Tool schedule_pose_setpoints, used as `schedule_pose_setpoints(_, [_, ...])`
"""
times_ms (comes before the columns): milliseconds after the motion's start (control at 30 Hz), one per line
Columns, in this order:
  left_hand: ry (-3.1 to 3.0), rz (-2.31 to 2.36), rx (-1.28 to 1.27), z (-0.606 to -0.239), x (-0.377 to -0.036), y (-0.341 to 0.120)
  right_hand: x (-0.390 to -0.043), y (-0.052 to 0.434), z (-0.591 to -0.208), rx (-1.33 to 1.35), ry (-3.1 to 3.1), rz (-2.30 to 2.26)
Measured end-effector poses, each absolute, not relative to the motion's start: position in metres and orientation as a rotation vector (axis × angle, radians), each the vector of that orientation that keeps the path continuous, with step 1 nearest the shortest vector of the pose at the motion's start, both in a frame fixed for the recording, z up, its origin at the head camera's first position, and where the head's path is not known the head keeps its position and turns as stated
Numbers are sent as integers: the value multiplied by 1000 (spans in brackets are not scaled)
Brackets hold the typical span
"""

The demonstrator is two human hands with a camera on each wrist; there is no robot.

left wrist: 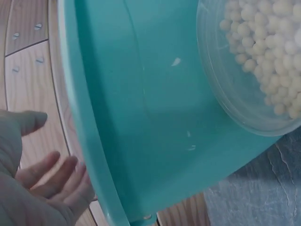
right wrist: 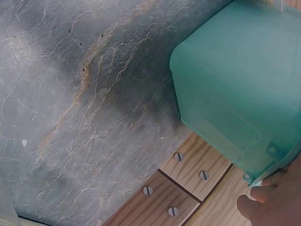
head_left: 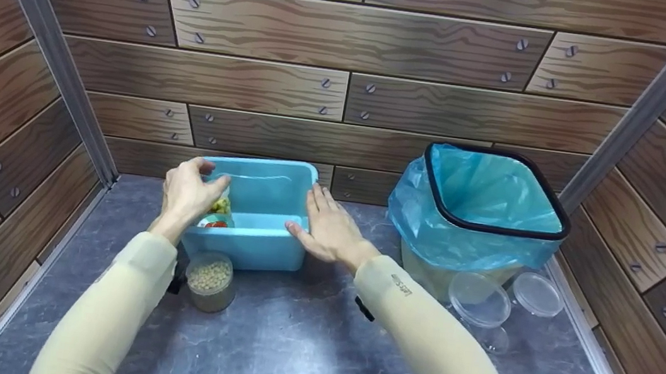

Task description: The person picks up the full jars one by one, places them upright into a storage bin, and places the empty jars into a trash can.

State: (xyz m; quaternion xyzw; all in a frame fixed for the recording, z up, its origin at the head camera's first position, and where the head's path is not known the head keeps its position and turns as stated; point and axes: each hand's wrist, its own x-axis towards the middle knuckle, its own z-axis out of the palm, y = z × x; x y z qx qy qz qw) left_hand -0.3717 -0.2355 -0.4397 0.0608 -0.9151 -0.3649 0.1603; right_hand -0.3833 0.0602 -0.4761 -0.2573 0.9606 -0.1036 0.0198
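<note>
A light blue plastic bin [head_left: 271,252] stands on the table by the back wall. Above its left side is my left hand [head_left: 189,191], thumb and fingers apart; in the left wrist view the hand [left wrist: 44,181] is beside the rim, its palm bare. My right hand [head_left: 331,228] rests with straight fingers on the bin's right end. Partly hidden behind the left hand, something with yellow-green contents [head_left: 221,205] and an item with a red and white pattern [head_left: 216,221] lie inside the bin. A clear tub of pale round beads or peas [head_left: 211,280] stands before it.
To the right is a waste bin with a blue bag [head_left: 459,247] and a black rim [head_left: 493,227]. Clear round plastic containers or lids [head_left: 480,300] sit before it, another [head_left: 537,295] near the right wall. Wood-patterned walls [head_left: 351,37] enclose the grey table [head_left: 287,353].
</note>
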Motion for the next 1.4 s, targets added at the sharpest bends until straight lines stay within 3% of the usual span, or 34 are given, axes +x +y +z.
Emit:
schedule_pose_setpoints(300, [-2506,-1149,-50,-445,-355,-243,-383,61,-476,-797,2980,-318])
schedule_pose_setpoints(867, [-2485,-1319,-252,-462,-300,-269,-383,59,-476,-796,2992,-300])
schedule_pose_setpoints(1133, [-2543,-1424,-225,-484,-273,-278,-384,61,-476,-791,2996,-308])
schedule_pose_setpoints(1400, [-2594,-1394,-113,-529,-258,-276,-382,61,-477,-790,2981,-345])
